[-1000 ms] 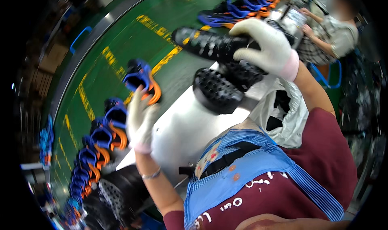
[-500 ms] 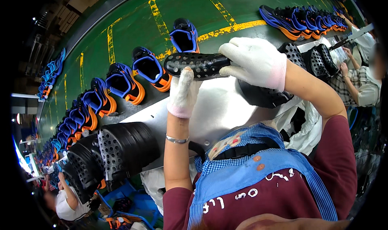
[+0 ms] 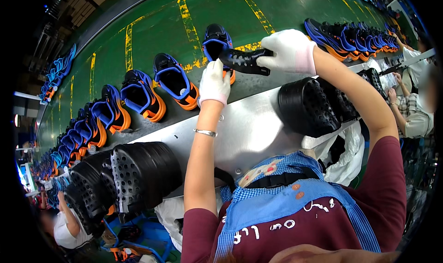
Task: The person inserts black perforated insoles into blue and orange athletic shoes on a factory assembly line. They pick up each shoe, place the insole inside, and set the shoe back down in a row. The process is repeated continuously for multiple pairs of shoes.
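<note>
The right hand [image 3: 288, 50] is clamped on one end of the insert [image 3: 244, 62]; the left hand [image 3: 213, 85] is placed at the shoe [image 3: 216, 34], its grip hidden. The insert, black, elongated and pierced with holes, is held with its far end by the shoe's opening; whether they touch cannot be told. The shoe is black, blue-trimmed and orange-soled.

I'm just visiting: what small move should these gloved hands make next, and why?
Probably tip the black perforated shoe insert free end first into the sneaker. The right hand grips its other end, the free end overlaps the sneaker in view, and the left hand is close by the sneaker's heel.
</note>
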`<act>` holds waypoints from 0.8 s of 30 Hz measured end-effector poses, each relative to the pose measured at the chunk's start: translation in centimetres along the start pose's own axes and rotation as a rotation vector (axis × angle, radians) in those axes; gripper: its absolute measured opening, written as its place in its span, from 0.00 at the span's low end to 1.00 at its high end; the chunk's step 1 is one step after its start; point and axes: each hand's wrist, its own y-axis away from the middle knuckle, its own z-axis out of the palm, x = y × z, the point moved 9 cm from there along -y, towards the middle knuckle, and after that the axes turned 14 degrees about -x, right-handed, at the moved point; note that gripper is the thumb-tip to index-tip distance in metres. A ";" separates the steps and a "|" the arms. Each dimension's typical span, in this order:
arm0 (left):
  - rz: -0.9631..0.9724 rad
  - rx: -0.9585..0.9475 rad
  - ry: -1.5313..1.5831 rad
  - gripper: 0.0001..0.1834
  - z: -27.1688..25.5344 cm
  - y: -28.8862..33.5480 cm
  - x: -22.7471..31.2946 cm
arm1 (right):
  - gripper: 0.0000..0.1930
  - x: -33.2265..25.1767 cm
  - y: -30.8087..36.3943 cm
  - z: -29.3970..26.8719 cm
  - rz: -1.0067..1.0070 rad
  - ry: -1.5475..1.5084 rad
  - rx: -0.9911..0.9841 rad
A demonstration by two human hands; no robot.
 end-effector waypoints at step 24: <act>0.050 0.185 -0.150 0.15 3.1 1.9 1.8 | 0.10 -3.1 -9.1 9.0 0.087 0.119 -0.348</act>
